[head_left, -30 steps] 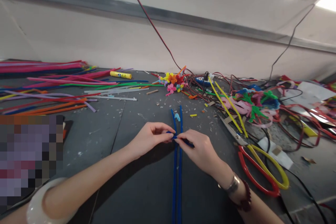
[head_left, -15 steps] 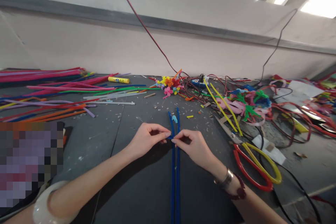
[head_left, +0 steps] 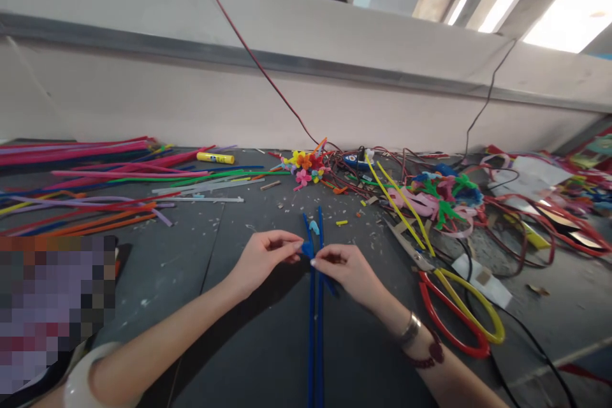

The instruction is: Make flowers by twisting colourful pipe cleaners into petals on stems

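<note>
My left hand (head_left: 270, 258) is closed, thumb and forefinger pinching a short blue pipe cleaner (head_left: 307, 248) bent into a small flat shape. From the other side my right hand (head_left: 347, 271) pinches the same piece at its lower edge. A blue end sticks out below my right fingertips. Beneath both hands, two long blue pipe cleaners (head_left: 312, 338) lie side by side on the dark table (head_left: 248, 350), running toward me. Just beyond the fingers rests a small light-blue bit (head_left: 313, 227). The fingertips partly cover the held piece, so its exact form is unclear.
Scissors (head_left: 449, 306) with red and yellow handles lie at the right, beside yellow pipe cleaners (head_left: 401, 210). Further back sits a bunch of small colourful flowers (head_left: 303, 166). Many coloured pipe cleaners (head_left: 129, 172) and a yellow glue stick (head_left: 215, 158) lie at the left; wires tangle at right.
The piece between my fingers now shows as a wider blue shape, with an end projecting lower right. Both hands stay close together; the whole view has shifted slightly.
</note>
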The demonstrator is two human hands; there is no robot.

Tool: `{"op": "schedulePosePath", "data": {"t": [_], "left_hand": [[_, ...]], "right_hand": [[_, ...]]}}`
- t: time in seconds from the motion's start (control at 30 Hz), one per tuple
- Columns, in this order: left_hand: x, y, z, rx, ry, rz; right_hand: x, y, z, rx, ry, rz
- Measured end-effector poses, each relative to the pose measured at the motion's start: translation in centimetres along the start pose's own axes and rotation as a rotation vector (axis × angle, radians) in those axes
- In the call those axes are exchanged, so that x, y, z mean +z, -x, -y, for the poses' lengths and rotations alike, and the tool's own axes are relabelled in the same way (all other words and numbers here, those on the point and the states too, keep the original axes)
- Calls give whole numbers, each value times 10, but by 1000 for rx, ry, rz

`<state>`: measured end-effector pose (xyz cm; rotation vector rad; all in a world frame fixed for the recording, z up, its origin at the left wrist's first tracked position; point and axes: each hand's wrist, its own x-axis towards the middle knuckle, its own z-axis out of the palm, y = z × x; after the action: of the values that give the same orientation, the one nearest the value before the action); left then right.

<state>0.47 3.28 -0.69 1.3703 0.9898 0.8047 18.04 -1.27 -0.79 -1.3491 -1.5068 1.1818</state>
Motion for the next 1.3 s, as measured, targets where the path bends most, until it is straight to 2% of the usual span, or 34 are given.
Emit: {"op": "schedulePosePath", "data": {"t": [0.1, 0.23, 0.37, 0.47, 0.53, 0.6, 0.73, 0.87, 1.0, 1.1, 1.17, 1.23, 1.3], "left_hand": [[3, 1, 2, 44, -80, 47], [5, 6, 2, 294, -392, 124], [8, 15, 0, 548, -652, 287], [12, 20, 0, 606, -738, 382], [13, 21, 1, 599, -744, 390], [14, 21, 1, 561, -698, 335], [14, 20, 1, 346, -541, 170], [16, 17, 4, 138, -359, 142], [16, 11, 9, -19, -117, 138], [15, 10, 10, -97, 60, 171], [14, 10, 10, -108, 119, 177], [14, 11, 9, -93, 136, 174], [15, 11, 10, -76, 127, 176]], "right_hand": [[-9, -3, 3, 117, -251, -142], [-22, -8, -4, 107, -357, -320], [-26, -12, -9, 126, -309, -368], [-27, -12, -7, 134, -288, -360], [-26, -10, -6, 145, -304, -328], [-25, -9, -6, 157, -339, -274], [-17, -5, -10, 175, -427, -97], [-8, -4, -4, 163, -402, -26], [-16, 7, 22, 113, -64, -138], [-42, 36, 34, 77, 364, -270], [-66, 63, 25, 98, 660, -377], [-90, 88, 4, 191, 940, -493], [-108, 107, -20, 299, 1165, -541]]}}
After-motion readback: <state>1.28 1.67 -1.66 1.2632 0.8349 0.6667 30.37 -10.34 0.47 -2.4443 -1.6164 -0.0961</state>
